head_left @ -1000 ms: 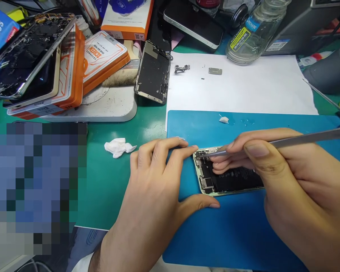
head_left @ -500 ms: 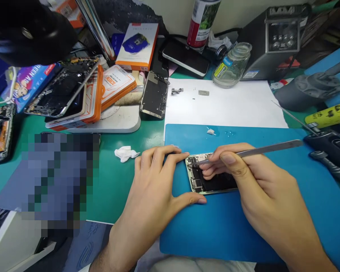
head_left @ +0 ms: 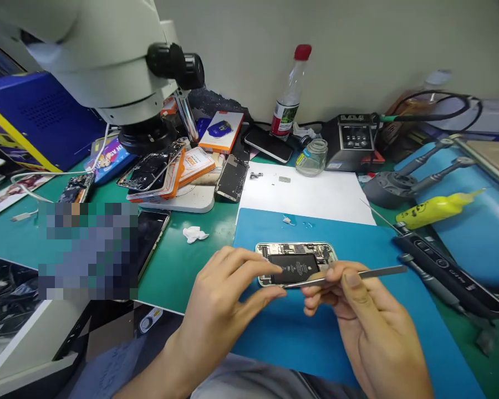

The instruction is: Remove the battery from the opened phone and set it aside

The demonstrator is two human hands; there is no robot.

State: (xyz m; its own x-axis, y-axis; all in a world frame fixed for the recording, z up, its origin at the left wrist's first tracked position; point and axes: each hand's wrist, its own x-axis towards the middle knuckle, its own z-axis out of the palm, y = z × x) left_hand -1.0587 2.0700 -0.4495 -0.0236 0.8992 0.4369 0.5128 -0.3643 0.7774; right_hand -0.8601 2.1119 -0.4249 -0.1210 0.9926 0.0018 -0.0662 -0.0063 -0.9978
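An opened phone (head_left: 293, 266) lies on the blue mat (head_left: 274, 327), its black battery and small inner parts exposed. At its left end is my left hand (head_left: 222, 293), fingers bent, thumb and index finger apart. The index fingertip is over the battery area and the thumb is by the lower edge. My right hand (head_left: 370, 316) grips metal tweezers (head_left: 382, 272) between thumb and fingers. The tweezers' tips point left, close to my left thumb at the phone's lower edge. Whether the tips hold anything is too small to tell.
White paper (head_left: 316, 194) behind the mat bears small metal parts. Behind it are a glass jar (head_left: 311, 158) and a bottle (head_left: 286, 105). A microscope (head_left: 108, 66) overhangs stacked phones and boxes at left. A black tool (head_left: 449, 274) and yellow bottle (head_left: 432, 209) lie right.
The view has tilted up, showing more of the microscope and wall. The tweezers have shifted from the phone's upper left to its lower edge. The battery is more exposed; the phone appears turned.
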